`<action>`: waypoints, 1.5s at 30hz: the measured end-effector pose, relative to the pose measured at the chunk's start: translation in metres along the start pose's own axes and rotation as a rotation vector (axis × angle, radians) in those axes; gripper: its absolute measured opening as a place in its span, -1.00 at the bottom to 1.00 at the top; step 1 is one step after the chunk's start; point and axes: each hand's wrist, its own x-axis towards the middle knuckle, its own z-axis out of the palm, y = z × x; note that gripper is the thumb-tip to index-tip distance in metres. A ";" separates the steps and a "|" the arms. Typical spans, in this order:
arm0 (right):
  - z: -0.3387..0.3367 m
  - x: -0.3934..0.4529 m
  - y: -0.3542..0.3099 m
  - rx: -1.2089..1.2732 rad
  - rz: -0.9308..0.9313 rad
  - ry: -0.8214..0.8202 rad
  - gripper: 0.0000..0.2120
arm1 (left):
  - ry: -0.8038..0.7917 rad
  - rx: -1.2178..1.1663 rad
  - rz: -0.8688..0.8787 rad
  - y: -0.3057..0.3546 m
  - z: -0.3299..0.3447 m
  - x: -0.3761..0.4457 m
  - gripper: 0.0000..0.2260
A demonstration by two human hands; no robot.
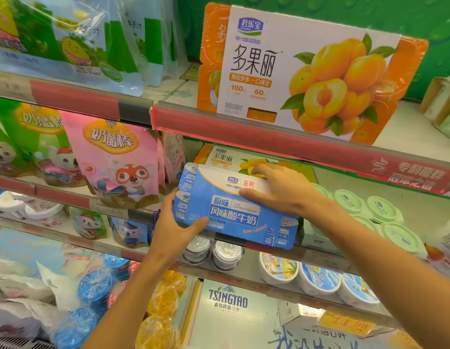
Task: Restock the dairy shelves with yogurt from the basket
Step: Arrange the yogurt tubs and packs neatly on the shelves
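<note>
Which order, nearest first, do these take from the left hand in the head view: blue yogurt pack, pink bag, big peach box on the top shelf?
From the left hand:
1. Blue yogurt pack, gripped by that hand at its lower left corner.
2. Pink bag, up and to the left.
3. Peach box, one shelf up, to the right.

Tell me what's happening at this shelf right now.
A person is placing a blue multipack of plain yogurt on the middle dairy shelf. The left hand grips its lower left corner, and the right hand grips its top edge. The pack is tilted, its lower edge at the shelf lip, with an orange peach multipack behind it.
</note>
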 end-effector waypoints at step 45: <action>0.010 -0.046 -0.013 -0.009 0.133 0.202 -0.30 | 0.060 0.284 0.037 0.034 0.007 0.009 -0.42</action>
